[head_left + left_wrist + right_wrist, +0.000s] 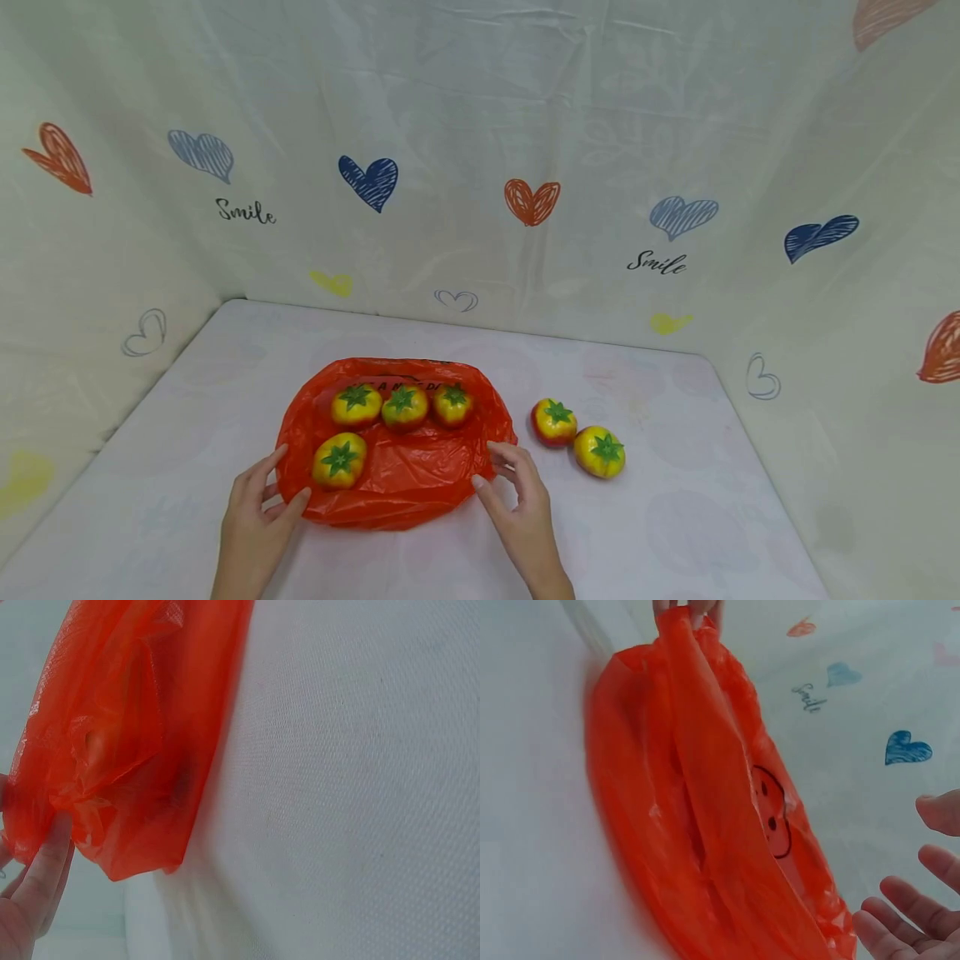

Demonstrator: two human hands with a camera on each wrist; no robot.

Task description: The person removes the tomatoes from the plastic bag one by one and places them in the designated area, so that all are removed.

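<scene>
A red plastic bag (405, 462) lies spread wide on the table, its mouth facing up and black print inside. Several yellow-and-red tomato-like fruits (339, 460) with green star-shaped tops rest in it, most along the far side. At the bag's near left edge, my left hand (258, 512) pinches the rim between thumb and fingers; the left wrist view shows its fingers (45, 874) against the crumpled plastic. My right hand (521, 508) is at the right edge, fingertips close to the rim. In the right wrist view its thumb and fingers (911, 907) are spread apart, holding nothing.
Two more such fruits, one (554, 422) nearer the bag and another (599, 452) beside it, sit on the pale table (697, 508) to the right. A white curtain (457, 108) with printed hearts stands behind the table and along its sides.
</scene>
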